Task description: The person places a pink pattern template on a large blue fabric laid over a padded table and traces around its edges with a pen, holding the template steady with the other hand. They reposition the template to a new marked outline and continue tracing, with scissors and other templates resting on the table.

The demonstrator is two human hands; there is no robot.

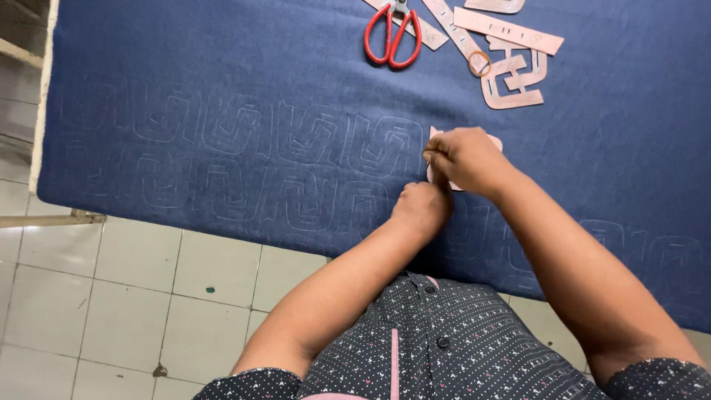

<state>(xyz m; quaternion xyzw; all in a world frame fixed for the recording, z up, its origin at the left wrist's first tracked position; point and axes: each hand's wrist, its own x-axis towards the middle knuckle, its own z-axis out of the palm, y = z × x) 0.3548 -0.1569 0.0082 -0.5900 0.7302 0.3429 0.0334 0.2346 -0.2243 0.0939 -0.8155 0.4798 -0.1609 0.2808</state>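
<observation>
Two rows of outlines already traced left of the pink template; both hands together, pressing it on the blue cloth, right apparently pinching a marker.

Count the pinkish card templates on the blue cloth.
About 7, overlaps permitting: six clustered top right beside the red scissors, such as the long strip and hooked piece; one template under the right hand.

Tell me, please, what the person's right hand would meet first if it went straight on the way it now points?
The right hand points left across the blue cloth. Beyond the pink template under it, only traced cloth seems to lie ahead, up to the table edge; height is hard to judge.
</observation>
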